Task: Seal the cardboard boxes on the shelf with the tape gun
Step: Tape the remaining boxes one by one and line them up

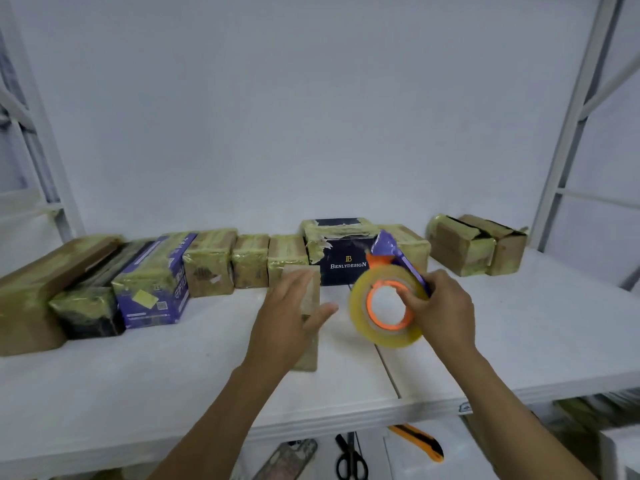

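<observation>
A small brown cardboard box [310, 292] stands on the white shelf [173, 375] near its middle. My left hand [287, 327] lies on the box with fingers spread straight. My right hand [441, 310] grips the tape gun [388, 299], which has a purple blade guard, an orange hub and a yellowish clear tape roll. The tape gun hangs just right of the box, above the shelf. A row of taped boxes [211, 263] lines the back of the shelf, with a dark blue box [341, 251] among them.
Two more taped boxes [474, 245] sit at the back right. White shelf posts [575, 133] rise on both sides. On the lower level lie scissors [349, 459], an orange utility knife [420, 441] and a phone [287, 459].
</observation>
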